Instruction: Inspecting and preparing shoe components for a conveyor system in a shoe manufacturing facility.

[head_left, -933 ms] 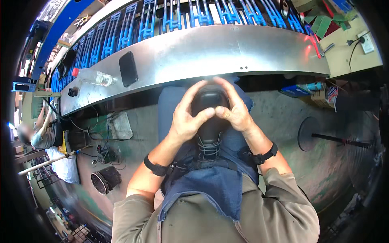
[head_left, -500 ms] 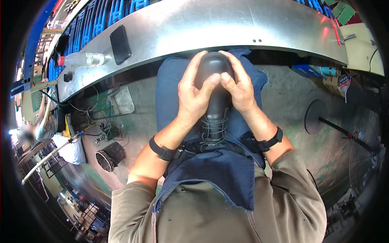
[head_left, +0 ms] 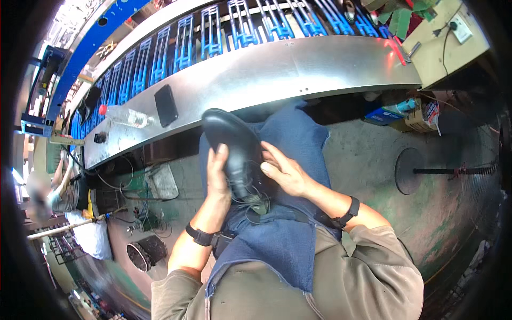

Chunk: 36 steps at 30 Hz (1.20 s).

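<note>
A black lace-up shoe (head_left: pixel 233 143) lies above my lap, its rounded toe pointing to the far left and its loose laces toward me. My left hand (head_left: pixel 218 173) presses against the shoe's left side, with the fingers bent over its edge. On the opposite side, my right hand (head_left: pixel 285 172) grips the shoe near the laced opening, the fingertips against its upper. Between them the two hands hold the shoe. A blue denim apron (head_left: pixel 266 242) covers my lap beneath it.
Ahead runs a metal ledge (head_left: pixel 229 80) carrying a black phone (head_left: pixel 166 105) and a clear bottle (head_left: pixel 127 117). Blue racks (head_left: pixel 211 34) line its far side. A black bucket (head_left: pixel 146 253) stands on the floor at left, a round stand base (head_left: pixel 409 170) at right. Another person is at far left.
The shoe has swung so its toe points far left instead of straight ahead. My hands have slid back from the toe to its sides. The view has shifted too.
</note>
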Each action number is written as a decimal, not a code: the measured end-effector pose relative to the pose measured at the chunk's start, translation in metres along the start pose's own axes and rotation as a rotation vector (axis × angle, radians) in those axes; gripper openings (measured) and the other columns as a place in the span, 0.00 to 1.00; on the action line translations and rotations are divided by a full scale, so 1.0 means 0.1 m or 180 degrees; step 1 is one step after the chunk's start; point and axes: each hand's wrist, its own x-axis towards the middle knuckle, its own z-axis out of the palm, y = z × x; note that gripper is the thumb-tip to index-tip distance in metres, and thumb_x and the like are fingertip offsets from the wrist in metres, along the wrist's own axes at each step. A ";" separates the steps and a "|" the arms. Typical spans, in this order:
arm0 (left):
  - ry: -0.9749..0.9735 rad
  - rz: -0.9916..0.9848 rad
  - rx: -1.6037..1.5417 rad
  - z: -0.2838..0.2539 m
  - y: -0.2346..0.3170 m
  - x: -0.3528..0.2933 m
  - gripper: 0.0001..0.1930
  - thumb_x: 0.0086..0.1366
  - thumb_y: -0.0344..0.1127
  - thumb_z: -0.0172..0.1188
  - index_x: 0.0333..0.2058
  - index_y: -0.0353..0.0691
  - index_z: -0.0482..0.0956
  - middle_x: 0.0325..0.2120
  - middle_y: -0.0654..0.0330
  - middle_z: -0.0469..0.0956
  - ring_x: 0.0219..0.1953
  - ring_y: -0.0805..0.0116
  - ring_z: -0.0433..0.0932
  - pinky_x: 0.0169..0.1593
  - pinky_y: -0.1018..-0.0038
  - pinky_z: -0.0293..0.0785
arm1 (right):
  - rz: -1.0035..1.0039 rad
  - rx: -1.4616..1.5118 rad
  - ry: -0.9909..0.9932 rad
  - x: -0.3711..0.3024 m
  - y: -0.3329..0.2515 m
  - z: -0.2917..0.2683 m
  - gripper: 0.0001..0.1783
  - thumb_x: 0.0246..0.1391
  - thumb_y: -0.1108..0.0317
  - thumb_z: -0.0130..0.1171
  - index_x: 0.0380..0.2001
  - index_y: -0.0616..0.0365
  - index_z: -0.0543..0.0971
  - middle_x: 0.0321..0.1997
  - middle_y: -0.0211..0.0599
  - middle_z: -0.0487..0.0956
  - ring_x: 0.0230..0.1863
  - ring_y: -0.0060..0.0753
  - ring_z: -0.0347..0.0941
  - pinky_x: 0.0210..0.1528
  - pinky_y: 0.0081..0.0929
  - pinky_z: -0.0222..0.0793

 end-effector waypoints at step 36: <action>-0.1201 -0.0389 0.1489 0.85 0.85 2.47 0.41 0.55 0.45 0.74 0.62 0.31 0.67 0.51 0.53 0.77 0.51 0.62 0.77 0.56 0.66 0.74 | 0.0609 0.0768 0.1445 1.93 0.01 -2.80 0.22 0.70 0.50 0.47 0.48 0.59 0.77 0.40 0.35 0.83 0.34 0.24 0.77 0.35 0.22 0.71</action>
